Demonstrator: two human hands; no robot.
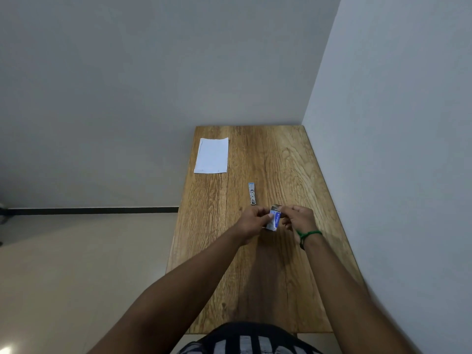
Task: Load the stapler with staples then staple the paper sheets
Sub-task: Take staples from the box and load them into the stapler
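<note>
A small blue-and-white staple box (273, 220) is held between both hands above the middle of the wooden table (286, 162). My left hand (251, 221) grips its left side. My right hand (297, 217) pinches the raised flap at the box's far end; a green cord circles that wrist. Just beyond the hands, a slim silver stapler (251, 193) with a blue tip lies flat on the table, pointing away from me. The white paper sheets (212, 155) lie in a stack at the far left corner of the table.
Grey walls border the table at the far end and along the right side. The table's left edge drops to a beige floor with a dark skirting line (89, 210). Bare wood stretches between the hands and my body.
</note>
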